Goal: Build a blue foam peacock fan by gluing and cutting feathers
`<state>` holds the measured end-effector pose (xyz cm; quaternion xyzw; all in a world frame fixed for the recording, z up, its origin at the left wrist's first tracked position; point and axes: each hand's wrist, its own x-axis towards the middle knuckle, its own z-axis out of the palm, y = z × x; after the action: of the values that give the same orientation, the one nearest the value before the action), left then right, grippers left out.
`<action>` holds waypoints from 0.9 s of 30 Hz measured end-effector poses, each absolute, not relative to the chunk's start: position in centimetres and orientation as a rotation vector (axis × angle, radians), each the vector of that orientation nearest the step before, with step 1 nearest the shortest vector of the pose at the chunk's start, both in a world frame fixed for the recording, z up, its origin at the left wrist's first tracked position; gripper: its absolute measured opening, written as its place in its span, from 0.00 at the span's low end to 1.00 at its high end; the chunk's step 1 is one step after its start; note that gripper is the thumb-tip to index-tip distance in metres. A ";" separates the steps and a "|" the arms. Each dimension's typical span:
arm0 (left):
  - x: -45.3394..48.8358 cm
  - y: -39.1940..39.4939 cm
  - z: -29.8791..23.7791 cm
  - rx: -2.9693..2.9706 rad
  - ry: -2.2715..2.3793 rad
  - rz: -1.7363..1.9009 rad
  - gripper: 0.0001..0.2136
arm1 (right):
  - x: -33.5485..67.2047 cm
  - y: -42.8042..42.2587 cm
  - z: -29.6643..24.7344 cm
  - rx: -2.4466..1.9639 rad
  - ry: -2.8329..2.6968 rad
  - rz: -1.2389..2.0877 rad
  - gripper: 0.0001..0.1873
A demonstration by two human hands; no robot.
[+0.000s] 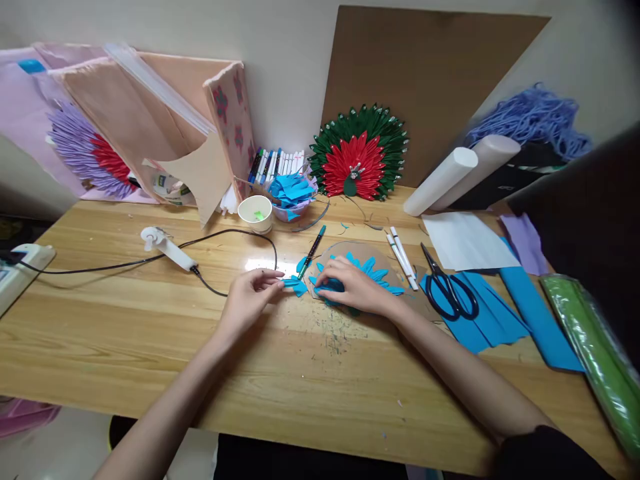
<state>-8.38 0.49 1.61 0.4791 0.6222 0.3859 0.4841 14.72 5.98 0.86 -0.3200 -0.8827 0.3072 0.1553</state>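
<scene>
Between the thumb and fingers of my left hand is the end of a blue paper petal, held just above the table. My right hand bends over a cardboard base, its fingers and thumb closed around a blue petal near the base's left edge. A fan of blue petals lies on that cardboard, partly covered by my right hand. More blue pieces lie between the hands, beside a dark marker with a teal end.
Black-handled scissors rest on blue sheets at right, near white markers. Left stands a white glue gun with a black cord. Behind are a paper cup, a bowl of blue pieces and a red-green peacock.
</scene>
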 end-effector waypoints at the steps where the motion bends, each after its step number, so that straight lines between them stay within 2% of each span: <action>1: -8.1 0.5 1.6 1.136 1.526 0.930 0.16 | 14.6 6.0 0.8 -0.893 -2.532 0.890 0.03; 8: -6.7 0.4 1.3 0.868 1.535 0.842 0.12 | 15.2 6.6 0.6 -0.811 -2.485 1.054 0.05; 17: -4.9 0.8 1.0 0.929 1.497 0.785 0.03 | 15.5 7.0 0.5 -0.771 -2.469 1.119 0.06; 27: -4.4 1.5 0.5 1.055 1.459 0.690 0.06 | 15.6 7.1 0.4 -0.760 -2.450 1.163 0.05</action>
<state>-4.43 1.46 0.52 0.4493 0.6217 0.2939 0.5703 15.58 7.09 0.36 -0.2664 -0.8584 0.4076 0.1617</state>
